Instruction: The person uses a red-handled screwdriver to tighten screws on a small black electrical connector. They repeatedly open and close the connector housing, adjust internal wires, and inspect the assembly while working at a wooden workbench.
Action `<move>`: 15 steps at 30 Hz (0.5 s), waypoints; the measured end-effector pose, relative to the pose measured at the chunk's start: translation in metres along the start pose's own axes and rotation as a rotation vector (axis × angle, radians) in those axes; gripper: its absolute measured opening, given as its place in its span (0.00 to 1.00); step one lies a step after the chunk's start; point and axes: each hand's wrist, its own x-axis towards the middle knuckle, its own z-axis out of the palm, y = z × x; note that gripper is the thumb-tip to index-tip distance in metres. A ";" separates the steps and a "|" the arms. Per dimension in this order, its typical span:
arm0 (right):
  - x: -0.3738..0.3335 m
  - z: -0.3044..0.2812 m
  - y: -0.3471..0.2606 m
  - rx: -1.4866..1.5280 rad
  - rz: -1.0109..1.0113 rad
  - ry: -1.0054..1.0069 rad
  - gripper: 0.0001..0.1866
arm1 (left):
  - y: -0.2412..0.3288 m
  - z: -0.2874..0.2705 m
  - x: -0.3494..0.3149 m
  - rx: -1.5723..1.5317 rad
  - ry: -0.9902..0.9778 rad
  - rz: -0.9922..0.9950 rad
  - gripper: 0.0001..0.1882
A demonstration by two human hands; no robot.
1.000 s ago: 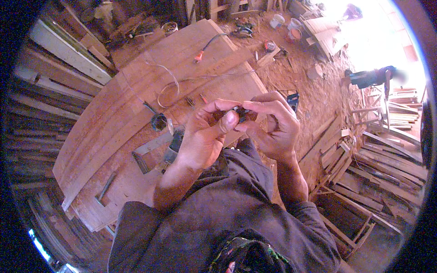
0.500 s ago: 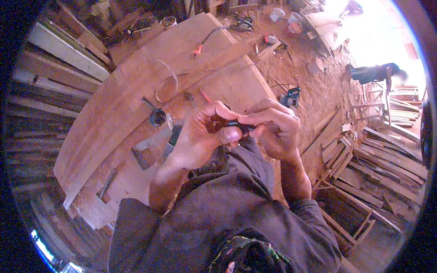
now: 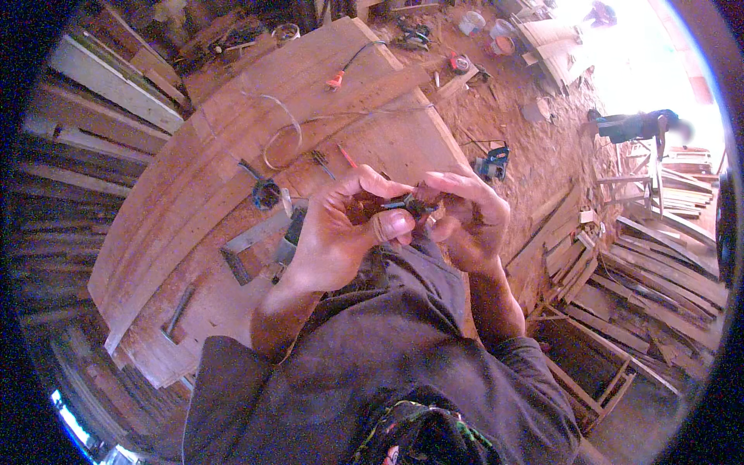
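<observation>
In front of my chest, my left hand point(image 3: 341, 225) pinches a small dark metal-looking part point(image 3: 418, 204) between thumb and index finger. What kind of part it is I cannot make out. My right hand point(image 3: 471, 217) is just to its right, fingers curved and apart around the part's right end; any light touch there is hidden. Below and left of the hands, on the wooden workpiece point(image 3: 209, 155), lie a dark round tool part point(image 3: 266, 194), a metal square point(image 3: 236, 265), a red pencil-like stick point(image 3: 346, 156) and a hammer point(image 3: 180, 314).
A cord with an orange plug point(image 3: 335, 80) trails over the boards. A blue power tool point(image 3: 493, 163) sits on the sawdust-covered floor to the right. Stacked planks point(image 3: 659, 279) stand right, more point(image 3: 93, 132) left. Another person point(image 3: 635, 126) bends over at the far right.
The right hand's fingers have parted from their pinch on the dark part, showing more of it. The left hand keeps its hold.
</observation>
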 end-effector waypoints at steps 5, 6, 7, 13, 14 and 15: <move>-0.002 0.002 0.007 -0.123 -0.143 -0.015 0.20 | -0.009 -0.002 0.001 -0.002 0.067 0.027 0.10; -0.001 0.004 0.009 -0.110 -0.178 0.001 0.20 | -0.010 -0.002 0.001 -0.007 0.091 0.038 0.10; -0.002 0.006 0.011 -0.097 -0.212 0.019 0.20 | -0.011 -0.002 0.000 -0.010 0.092 0.041 0.10; -0.005 0.006 0.014 -0.019 -0.196 -0.080 0.12 | -0.009 -0.006 -0.009 0.023 0.090 0.005 0.11; -0.004 0.005 0.011 -0.049 -0.189 -0.105 0.12 | -0.007 -0.007 -0.011 0.028 0.078 0.012 0.10; -0.003 0.002 0.007 -0.079 -0.176 -0.135 0.12 | -0.008 -0.008 -0.015 0.029 0.070 0.016 0.10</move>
